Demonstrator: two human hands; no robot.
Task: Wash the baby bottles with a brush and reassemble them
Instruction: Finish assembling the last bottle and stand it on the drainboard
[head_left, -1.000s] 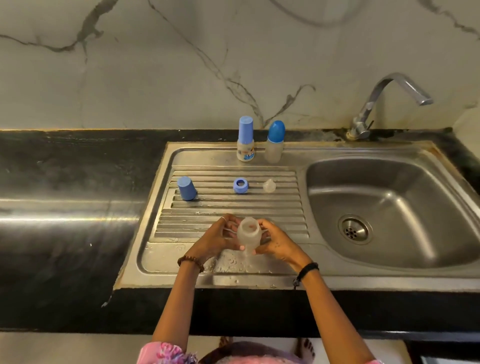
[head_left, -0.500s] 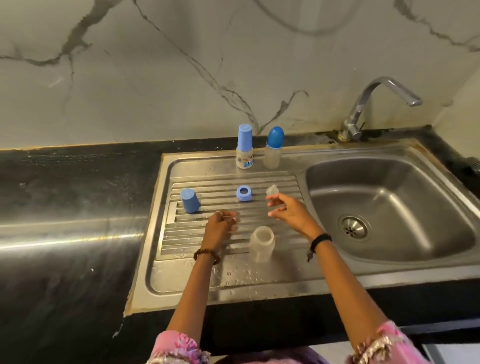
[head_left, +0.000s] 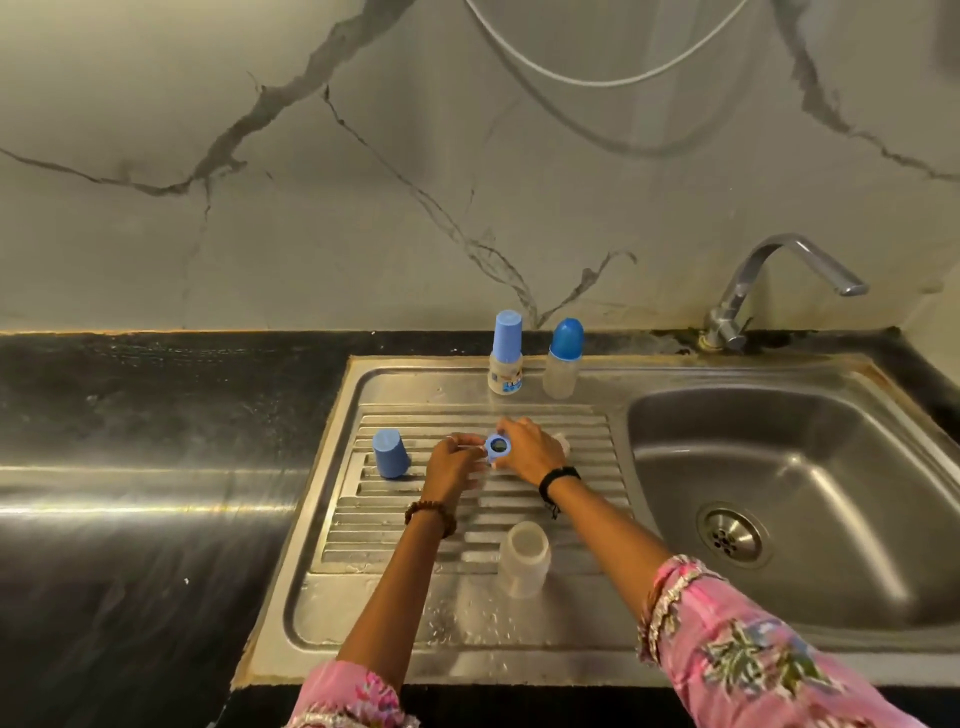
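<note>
On the drainboard: both hands meet over the ribbed steel, left of the sink bowl.
Blue ring: a round blue collar sits between the two hands, its opening facing up toward the camera.
Right hand: the right hand curls its fingers round the blue ring from the right side; a dark band circles the wrist.
Left hand: the left hand touches the ring's left edge with bent fingertips; whether it truly pinches the ring I cannot tell. A bead bracelet sits on this wrist.
Teat: a small clear piece shows just behind the right hand, mostly hidden.
Open bottle: a clear bottle body stands upright, mouth open, at the near edge of the ribs, between the two forearms and apart from both hands.
Loose cap: a blue cap stands on the ribs left of the left hand, not touching it.
Back row: two capped bottles stand side by side at the rear of the drainboard, one with a tall pale-blue cap, one with a rounded darker cap.
Tap: a metal tap rises behind the sink bowl.
Sleeves: pink patterned sleeves cover the upper forearms.
</note>
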